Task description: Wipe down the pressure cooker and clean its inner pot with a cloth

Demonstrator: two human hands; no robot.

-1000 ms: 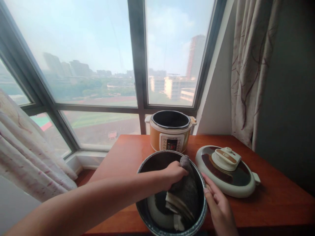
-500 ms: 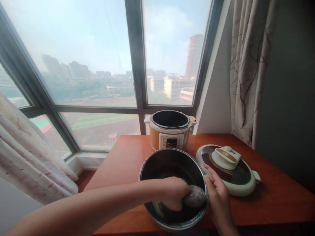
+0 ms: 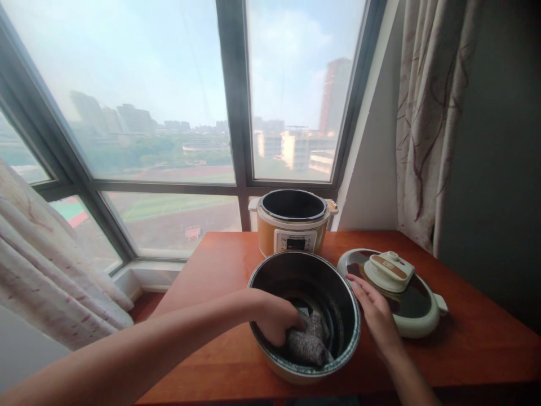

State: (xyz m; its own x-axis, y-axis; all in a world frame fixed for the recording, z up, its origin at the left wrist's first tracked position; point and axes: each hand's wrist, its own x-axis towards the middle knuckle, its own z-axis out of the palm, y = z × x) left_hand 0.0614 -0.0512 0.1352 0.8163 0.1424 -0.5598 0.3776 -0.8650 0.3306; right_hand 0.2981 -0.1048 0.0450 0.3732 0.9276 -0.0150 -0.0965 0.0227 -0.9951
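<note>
A dark inner pot (image 3: 346, 338) with a pale speckled rim is tilted towards me at the front of the table. My left hand (image 3: 276, 316) reaches inside it, closed on a grey, fuzzy-looking cloth (image 3: 306, 345) that lies bunched against the near inner wall. Its fingertips are hidden by the hand and cloth. On the pot's right rim rests my right hand (image 3: 372, 301), its thumb and fingers gripping the edge. Just behind stands the cooker body (image 3: 291, 228), open at the top, with a control panel on its front.
To the right, the cooker lid (image 3: 416, 316) lies on the reddish-brown wooden table (image 3: 220, 265), with its handle (image 3: 391, 268) facing up. Large windows (image 3: 169, 101) rise behind the table. Curtains hang at the left (image 3: 51, 270) and right (image 3: 422, 124).
My left hand and the cloth have moved from the pot's right inner side to its near left. The pot has shifted slightly right and tilted; my right hand stays at the rim.
</note>
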